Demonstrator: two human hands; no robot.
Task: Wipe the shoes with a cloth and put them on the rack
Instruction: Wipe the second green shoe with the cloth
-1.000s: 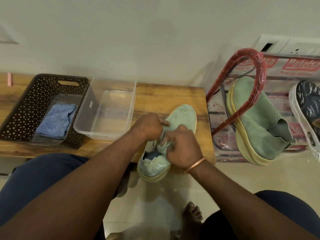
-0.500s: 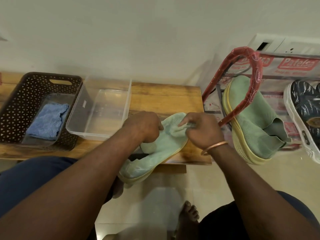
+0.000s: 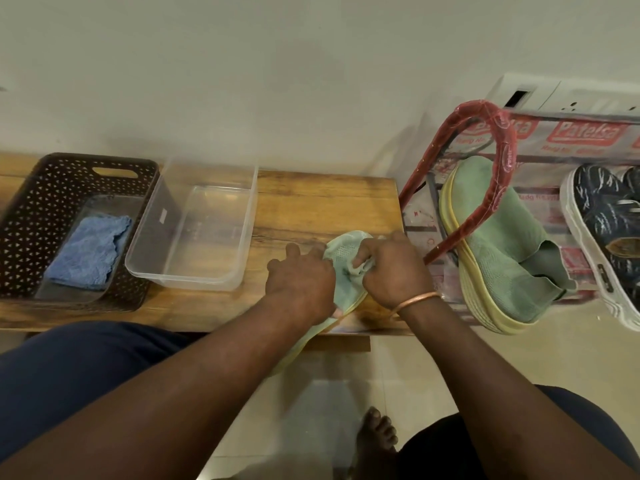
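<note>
A pale green knit shoe (image 3: 341, 258) with a yellow sole lies on the right end of the wooden bench (image 3: 311, 206), its heel hanging over the front edge. My left hand (image 3: 301, 282) grips the shoe's middle from the left. My right hand (image 3: 393, 268) pinches a small pale green cloth (image 3: 360, 270) against the shoe near its toe. The matching green shoe (image 3: 498, 251) stands on the red-framed shoe rack (image 3: 481, 129) at the right, beside a dark patterned shoe (image 3: 606, 230).
A clear plastic tub (image 3: 221, 275) sits on the bench left of the shoe. A dark perforated basket (image 3: 31, 209) at far left holds a blue cloth (image 3: 90, 251). My bare foot (image 3: 375, 431) rests on the tiled floor below. A wall runs behind the bench.
The shoe has been turned and shifted right along the bench. My right hand moved from the shoe's collar up to the toe with the cloth; my left hand followed, still gripping the shoe.
</note>
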